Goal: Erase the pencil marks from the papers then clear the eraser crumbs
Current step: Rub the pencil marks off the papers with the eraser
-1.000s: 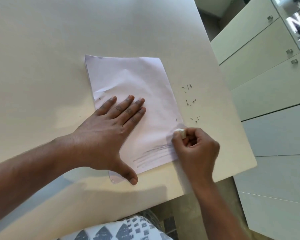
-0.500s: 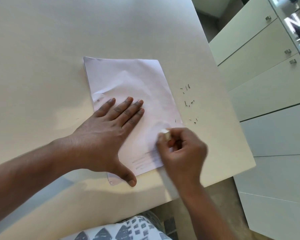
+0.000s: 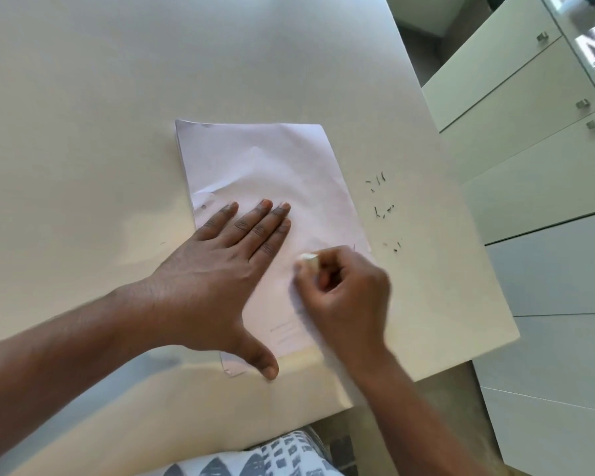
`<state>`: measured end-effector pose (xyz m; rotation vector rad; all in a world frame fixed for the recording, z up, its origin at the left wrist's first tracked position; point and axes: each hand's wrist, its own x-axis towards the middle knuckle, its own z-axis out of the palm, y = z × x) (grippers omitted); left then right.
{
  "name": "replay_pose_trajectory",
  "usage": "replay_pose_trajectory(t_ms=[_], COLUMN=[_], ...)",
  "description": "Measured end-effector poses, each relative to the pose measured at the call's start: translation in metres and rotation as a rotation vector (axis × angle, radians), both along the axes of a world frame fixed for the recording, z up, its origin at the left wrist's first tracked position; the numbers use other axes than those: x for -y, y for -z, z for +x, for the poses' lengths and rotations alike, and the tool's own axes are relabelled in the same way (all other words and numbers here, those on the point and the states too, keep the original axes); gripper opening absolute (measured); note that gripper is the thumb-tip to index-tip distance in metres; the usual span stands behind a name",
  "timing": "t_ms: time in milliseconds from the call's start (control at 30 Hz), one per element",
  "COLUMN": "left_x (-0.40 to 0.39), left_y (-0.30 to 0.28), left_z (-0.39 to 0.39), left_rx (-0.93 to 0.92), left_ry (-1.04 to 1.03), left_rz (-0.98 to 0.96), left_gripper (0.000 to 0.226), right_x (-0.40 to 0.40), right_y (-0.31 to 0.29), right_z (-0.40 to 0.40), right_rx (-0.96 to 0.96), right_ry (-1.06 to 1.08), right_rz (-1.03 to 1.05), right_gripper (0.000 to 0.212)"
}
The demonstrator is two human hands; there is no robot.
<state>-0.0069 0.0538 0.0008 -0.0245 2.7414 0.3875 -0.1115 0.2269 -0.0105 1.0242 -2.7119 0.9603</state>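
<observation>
- Head view: a thin stack of white rectangular paper sheets (image 3: 272, 187) lies on a pale cream smooth-topped table (image 3: 117, 97), turned a little so its long edges run from upper left to lower right.
- Head view: the left hand (image 3: 217, 280) lies flat on the stack's left half, fingers straight and together, thumb spread toward the near edge of the sheets; it holds nothing and presses the paper down.
- Head view: the right hand (image 3: 344, 290) is curled, thumb and fingers pinching a small white block eraser (image 3: 308, 258) whose tip touches the paper just beside the left hand's fingertips; the hand is blurred.
- Head view: faint grey pencil lines (image 3: 284, 329) show near the stack's near edge, between the two hands.
- Head view: dark thin eraser crumbs (image 3: 382, 211) lie scattered on the bare table, just off the stack's right edge and apart from it.
- Head view: the table's right edge runs close past the crumbs, with a strip of bare top between; beyond it stand pale green cabinet drawers with small metal handles (image 3: 516, 115).
- Head view: wide bare tabletop stretches left of and beyond the stack; the table's near edge lies close behind the hands, with grey-and-white patterned cloth (image 3: 255, 458) below it.
</observation>
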Motion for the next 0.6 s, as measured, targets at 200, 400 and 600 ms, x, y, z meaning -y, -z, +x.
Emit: replay_pose_trajectory(t_ms=[200, 400, 600], left_x=[0.000, 0.000, 0.000], left_y=[-0.001, 0.000, 0.000], left_z=[-0.001, 0.000, 0.000], left_rx=[0.012, 0.002, -0.015], left_ry=[0.002, -0.005, -0.010], left_rz=[-0.006, 0.008, 0.010], left_gripper=[0.168, 0.168, 0.169], right_x=[-0.003, -0.008, 0.014], right_y=[-0.010, -0.005, -0.008], right_z=[-0.030, -0.034, -0.003], right_rx=[-0.096, 0.005, -0.026], right_ry=[0.156, 0.155, 0.035], right_rz=[-0.008, 0.007, -0.020], right_gripper=[0.011, 0.017, 0.012])
